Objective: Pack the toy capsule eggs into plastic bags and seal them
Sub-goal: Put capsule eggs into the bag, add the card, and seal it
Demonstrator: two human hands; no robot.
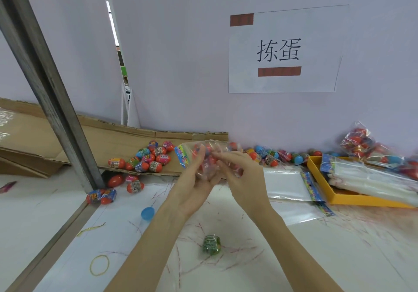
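I am holding the plastic bag [210,156] with eggs between both hands: my left hand [194,180] is cupping it from 8 o'clock, my right hand [239,174] is pinching it at 3 o'clock. Its colourful header strip [182,156], the long axis's end, is pointing to 10 o'clock, nearer my left hand.

A clear plastic bag [211,156] with red eggs inside sat mid-frame, colourful header pointing left. Loose capsule eggs [147,157] lay heaped centre-left. Flat empty bags [291,185] lay at right.
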